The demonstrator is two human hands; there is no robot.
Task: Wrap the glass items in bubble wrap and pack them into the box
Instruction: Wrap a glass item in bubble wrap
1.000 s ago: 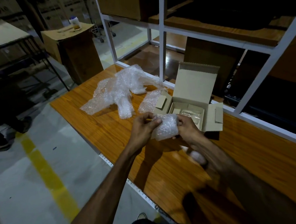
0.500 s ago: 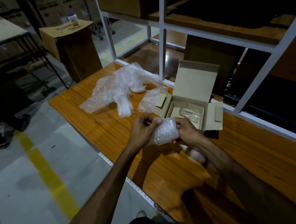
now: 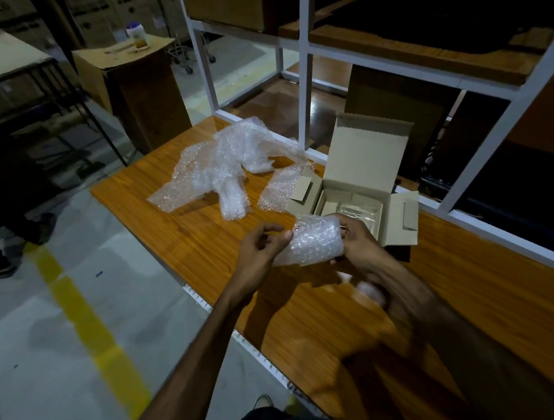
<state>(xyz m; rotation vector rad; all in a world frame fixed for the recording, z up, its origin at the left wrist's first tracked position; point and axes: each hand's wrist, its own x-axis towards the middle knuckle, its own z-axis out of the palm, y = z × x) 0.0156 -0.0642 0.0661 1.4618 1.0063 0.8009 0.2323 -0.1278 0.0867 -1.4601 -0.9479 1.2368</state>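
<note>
Hands meet above a wooden table [image 3: 185, 236], working a small bundle between them. The left hand [image 3: 261, 247] pinches a loose edge of the bubble-wrapped bundle [image 3: 315, 240] with thumb and fingertips, its other fingers curled. The right hand [image 3: 358, 242] curls around the bundle's far end, gripping it. The bundle hangs in the air just at seven o'clock of an open cardboard box [image 3: 368, 157], close to its near corner.

The bundle is probably light, and its wrap soft and springy, so it will slide or unroll if let go. Whatever glass sits inside is hidden, and likely fragile; a fair hold is around the padded middle, with the loose flap pressed down, not by the ends alone.

One box stands open, lid upright at twelve o'clock and side flaps spread. Inside it lies one bare glass item [image 3: 357, 211]; the dim light makes its shape hard to tell. One large crumpled sheet of bubble wrap [image 3: 229, 162] lies at ten o'clock from the hands, and one smaller strip of bubble wrap [image 3: 276, 192] rests between that sheet and the box, touching the box's left flap. One pale blurred object [image 3: 368, 290] shows beneath the right forearm; I cannot tell what it is.
</note>
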